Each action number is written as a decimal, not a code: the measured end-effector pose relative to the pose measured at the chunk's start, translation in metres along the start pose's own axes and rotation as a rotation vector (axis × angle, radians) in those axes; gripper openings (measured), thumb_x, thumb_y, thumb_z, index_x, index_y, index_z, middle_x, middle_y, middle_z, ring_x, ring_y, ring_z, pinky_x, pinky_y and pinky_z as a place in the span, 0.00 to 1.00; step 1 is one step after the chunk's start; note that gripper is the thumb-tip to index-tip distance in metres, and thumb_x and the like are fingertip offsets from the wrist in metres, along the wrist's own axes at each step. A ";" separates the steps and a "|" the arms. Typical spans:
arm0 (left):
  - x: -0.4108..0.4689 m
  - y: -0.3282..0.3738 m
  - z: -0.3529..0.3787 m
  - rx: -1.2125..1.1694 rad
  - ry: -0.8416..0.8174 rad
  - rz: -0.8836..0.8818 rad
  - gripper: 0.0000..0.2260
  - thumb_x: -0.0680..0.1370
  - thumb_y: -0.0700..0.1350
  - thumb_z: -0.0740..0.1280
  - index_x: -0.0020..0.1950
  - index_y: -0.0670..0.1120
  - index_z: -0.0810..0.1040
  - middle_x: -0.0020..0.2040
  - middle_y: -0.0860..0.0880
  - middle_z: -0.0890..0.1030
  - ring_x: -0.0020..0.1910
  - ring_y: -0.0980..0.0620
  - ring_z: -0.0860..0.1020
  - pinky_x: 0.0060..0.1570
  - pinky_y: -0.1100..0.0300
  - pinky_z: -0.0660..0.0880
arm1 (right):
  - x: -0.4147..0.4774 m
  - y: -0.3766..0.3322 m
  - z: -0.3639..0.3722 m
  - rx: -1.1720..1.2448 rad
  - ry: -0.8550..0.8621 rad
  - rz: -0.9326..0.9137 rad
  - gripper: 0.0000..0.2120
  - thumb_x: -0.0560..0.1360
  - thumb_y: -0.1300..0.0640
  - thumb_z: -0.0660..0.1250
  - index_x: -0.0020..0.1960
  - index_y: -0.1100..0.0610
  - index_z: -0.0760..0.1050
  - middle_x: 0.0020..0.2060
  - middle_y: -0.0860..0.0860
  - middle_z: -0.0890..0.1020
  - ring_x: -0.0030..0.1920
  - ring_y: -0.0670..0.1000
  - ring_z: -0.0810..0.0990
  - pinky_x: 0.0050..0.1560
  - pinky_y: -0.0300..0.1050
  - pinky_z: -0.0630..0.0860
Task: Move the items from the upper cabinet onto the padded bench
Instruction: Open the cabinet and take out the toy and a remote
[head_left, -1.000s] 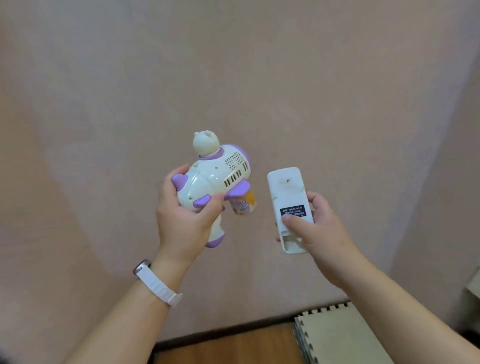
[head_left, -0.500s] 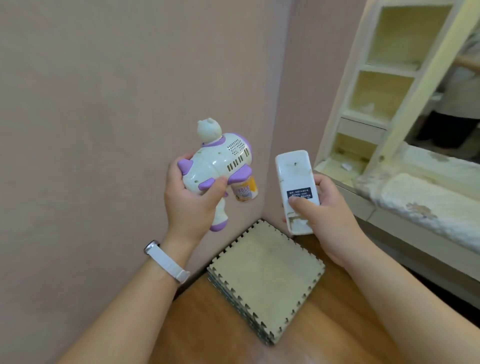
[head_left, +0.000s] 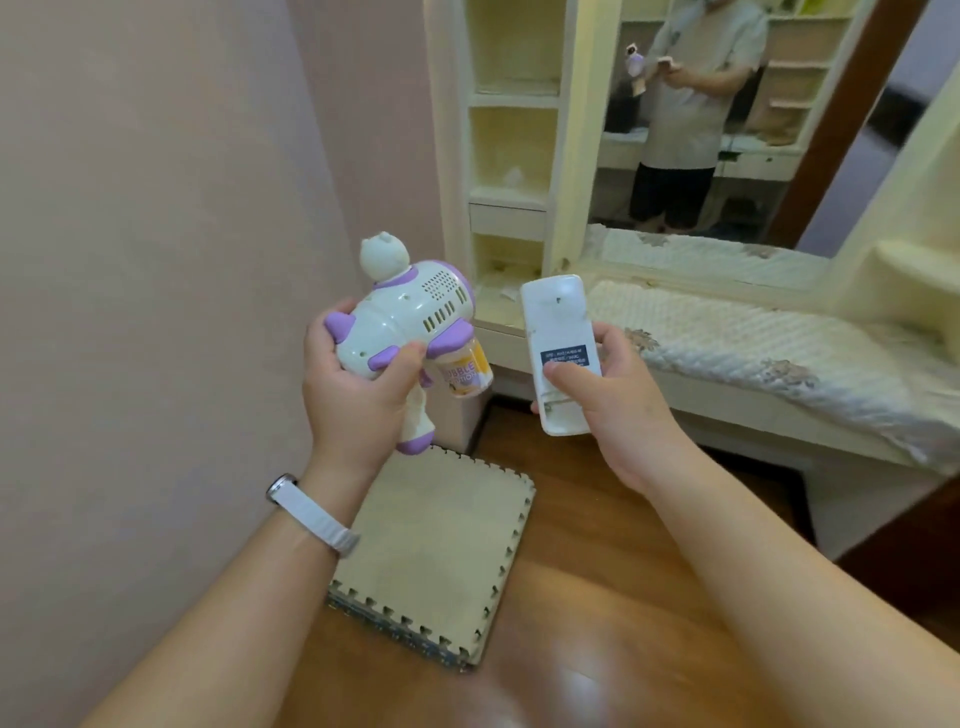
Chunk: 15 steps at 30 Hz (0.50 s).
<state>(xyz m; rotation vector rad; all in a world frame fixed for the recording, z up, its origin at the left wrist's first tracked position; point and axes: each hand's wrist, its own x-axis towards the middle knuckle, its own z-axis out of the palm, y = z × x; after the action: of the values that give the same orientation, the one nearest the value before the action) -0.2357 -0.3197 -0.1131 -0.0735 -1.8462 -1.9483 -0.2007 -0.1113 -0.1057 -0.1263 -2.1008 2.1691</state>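
Note:
My left hand (head_left: 358, 400) grips a white and purple bubble gun toy (head_left: 410, 322) with a small bear head on top and a bottle of bubble liquid under its barrel. My right hand (head_left: 618, 400) holds a white remote control (head_left: 558, 332) with its back side up, the thumb lying across its label. Both are held at chest height, side by side and apart. To the right lies the padded bench (head_left: 753, 343), covered with a worn quilted cream cushion; the remote is just left of its near end.
A stack of beige foam puzzle mats (head_left: 441, 551) lies on the wooden floor below my hands. Cream open shelves (head_left: 514, 156) stand at the bench's left end. A mirror (head_left: 727, 119) behind the bench reflects a person. A pink wall runs along the left.
The view has swung right and down from the bare wall, bringing the shelves, mirror, bench and foam mats into sight. Both hands keep their grip on the toy and the remote.

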 end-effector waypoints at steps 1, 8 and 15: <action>0.000 -0.001 0.019 -0.009 -0.015 0.005 0.19 0.70 0.39 0.75 0.54 0.53 0.71 0.52 0.48 0.82 0.40 0.43 0.84 0.36 0.37 0.81 | 0.004 -0.002 -0.017 0.008 0.020 -0.009 0.15 0.75 0.62 0.68 0.59 0.50 0.70 0.49 0.52 0.83 0.48 0.59 0.84 0.50 0.60 0.82; -0.013 -0.009 0.156 0.025 -0.155 0.033 0.21 0.70 0.40 0.75 0.59 0.50 0.71 0.53 0.49 0.80 0.46 0.53 0.84 0.37 0.51 0.82 | 0.031 0.003 -0.141 0.012 0.158 -0.017 0.15 0.75 0.62 0.68 0.59 0.51 0.70 0.50 0.53 0.83 0.48 0.57 0.84 0.49 0.56 0.83; -0.018 -0.024 0.250 0.058 -0.301 0.027 0.26 0.69 0.44 0.76 0.63 0.47 0.70 0.57 0.46 0.78 0.51 0.46 0.83 0.38 0.45 0.83 | 0.053 0.013 -0.227 0.012 0.266 0.000 0.15 0.73 0.61 0.68 0.56 0.48 0.71 0.52 0.56 0.82 0.51 0.60 0.83 0.53 0.65 0.79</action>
<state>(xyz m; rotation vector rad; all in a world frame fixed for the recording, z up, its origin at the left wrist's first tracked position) -0.2942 -0.0749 -0.1169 -0.3912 -2.0762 -1.9483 -0.2209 0.1201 -0.1248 -0.3899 -1.9389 2.0347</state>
